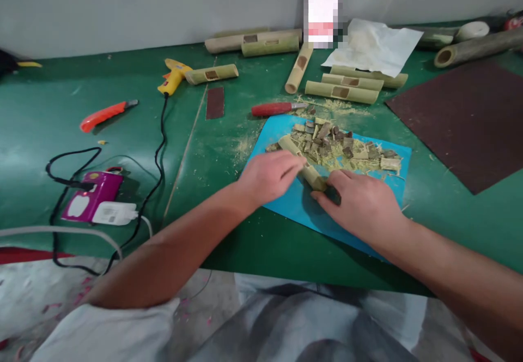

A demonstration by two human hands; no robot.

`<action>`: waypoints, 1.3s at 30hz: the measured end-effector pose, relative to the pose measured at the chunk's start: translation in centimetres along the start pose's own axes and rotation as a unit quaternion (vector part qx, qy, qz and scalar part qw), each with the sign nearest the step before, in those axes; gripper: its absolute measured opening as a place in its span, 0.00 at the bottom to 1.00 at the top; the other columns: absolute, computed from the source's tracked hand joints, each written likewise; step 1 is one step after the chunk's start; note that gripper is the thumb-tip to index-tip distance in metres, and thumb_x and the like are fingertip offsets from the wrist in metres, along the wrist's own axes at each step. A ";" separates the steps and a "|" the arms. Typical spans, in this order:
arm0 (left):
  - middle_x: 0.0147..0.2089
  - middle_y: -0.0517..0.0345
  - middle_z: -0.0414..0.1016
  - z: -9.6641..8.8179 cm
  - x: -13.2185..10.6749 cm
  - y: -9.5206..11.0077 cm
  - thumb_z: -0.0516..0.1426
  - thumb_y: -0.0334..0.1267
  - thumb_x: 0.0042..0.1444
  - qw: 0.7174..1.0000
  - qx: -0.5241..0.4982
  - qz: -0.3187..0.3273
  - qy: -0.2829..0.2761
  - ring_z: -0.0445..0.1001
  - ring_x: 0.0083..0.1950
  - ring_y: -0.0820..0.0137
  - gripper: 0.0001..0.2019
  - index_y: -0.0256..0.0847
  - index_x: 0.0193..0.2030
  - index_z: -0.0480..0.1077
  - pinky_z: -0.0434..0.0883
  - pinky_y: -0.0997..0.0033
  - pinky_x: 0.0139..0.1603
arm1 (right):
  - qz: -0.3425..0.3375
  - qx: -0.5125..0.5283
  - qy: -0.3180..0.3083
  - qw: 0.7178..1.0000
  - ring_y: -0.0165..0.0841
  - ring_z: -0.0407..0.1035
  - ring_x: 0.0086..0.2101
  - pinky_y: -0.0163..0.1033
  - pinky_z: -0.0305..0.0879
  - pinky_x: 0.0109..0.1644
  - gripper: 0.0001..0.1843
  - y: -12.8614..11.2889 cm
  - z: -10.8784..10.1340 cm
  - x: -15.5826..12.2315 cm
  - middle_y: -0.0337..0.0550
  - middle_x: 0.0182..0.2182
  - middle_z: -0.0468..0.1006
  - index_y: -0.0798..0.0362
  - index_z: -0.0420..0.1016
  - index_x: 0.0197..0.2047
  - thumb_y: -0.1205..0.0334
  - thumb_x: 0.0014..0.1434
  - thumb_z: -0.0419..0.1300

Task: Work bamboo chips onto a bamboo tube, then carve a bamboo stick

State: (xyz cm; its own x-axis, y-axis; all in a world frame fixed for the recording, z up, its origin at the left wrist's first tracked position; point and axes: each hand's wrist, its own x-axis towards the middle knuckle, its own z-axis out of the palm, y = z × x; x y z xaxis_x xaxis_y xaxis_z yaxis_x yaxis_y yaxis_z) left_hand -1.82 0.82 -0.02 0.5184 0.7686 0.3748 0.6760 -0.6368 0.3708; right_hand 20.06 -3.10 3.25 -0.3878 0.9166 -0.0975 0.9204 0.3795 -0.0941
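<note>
A short bamboo tube (314, 178) lies slantwise over a blue sheet (302, 212). My right hand (362, 198) grips its near end between thumb and fingers. My left hand (272, 174) is closed in a pinch over the middle of the tube, by a cut in its wall. Whatever those fingertips hold, if anything, is hidden. Just beyond the tube lies a heap of bamboo chips and shavings (327, 141). A red-handled knife or chisel (273, 109) rests behind the sheet, its tip among shavings.
Several notched bamboo tubes (341, 92) lie at the back, some under white paper (371, 46). At left are a yellow glue gun (174, 78), an orange utility knife (104, 115) and a purple power strip (93, 195) with cables. Brown sheet (466, 122) covers the right.
</note>
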 end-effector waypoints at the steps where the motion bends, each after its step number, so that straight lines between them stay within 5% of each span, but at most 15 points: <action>1: 0.44 0.52 0.84 0.0 0.0 0.0 0.52 0.37 0.71 1.000 0.003 -0.011 0.013 0.82 0.45 0.67 0.13 0.39 0.48 0.78 0.77 0.71 0.45 | 0.002 -0.003 0.002 1.000 0.35 0.70 0.28 0.41 0.42 0.29 0.16 0.0 0.0 0.0 0.45 0.31 0.79 0.52 0.75 0.36 0.49 0.66 0.56; 25: 0.40 0.50 0.83 0.2 -0.6 0.6 0.52 0.35 0.71 0.998 0.031 0.048 0.027 0.82 0.42 0.66 0.13 0.35 0.48 0.77 0.77 0.69 0.42 | 0.006 0.005 -0.003 1.000 0.35 0.70 0.28 0.41 0.42 0.30 0.17 -0.1 -0.1 -0.1 0.45 0.30 0.80 0.52 0.76 0.36 0.48 0.65 0.58; 39: 0.42 0.50 0.83 -0.1 -0.8 0.6 0.51 0.37 0.71 1.000 0.008 0.018 -0.001 0.82 0.43 0.66 0.13 0.37 0.50 0.77 0.78 0.70 0.44 | -0.008 0.001 0.003 1.000 0.34 0.68 0.27 0.40 0.44 0.30 0.16 -0.1 -0.3 -0.2 0.45 0.30 0.80 0.52 0.77 0.35 0.48 0.65 0.58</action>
State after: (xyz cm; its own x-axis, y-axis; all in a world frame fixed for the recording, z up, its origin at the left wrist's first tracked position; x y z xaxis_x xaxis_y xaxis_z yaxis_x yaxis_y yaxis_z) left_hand -1.83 -0.16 -0.01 0.5431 0.7458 0.3858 0.6660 -0.6624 0.3430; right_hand 20.07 -3.28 3.54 -0.4020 0.9111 -0.0907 0.9141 0.3935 -0.0980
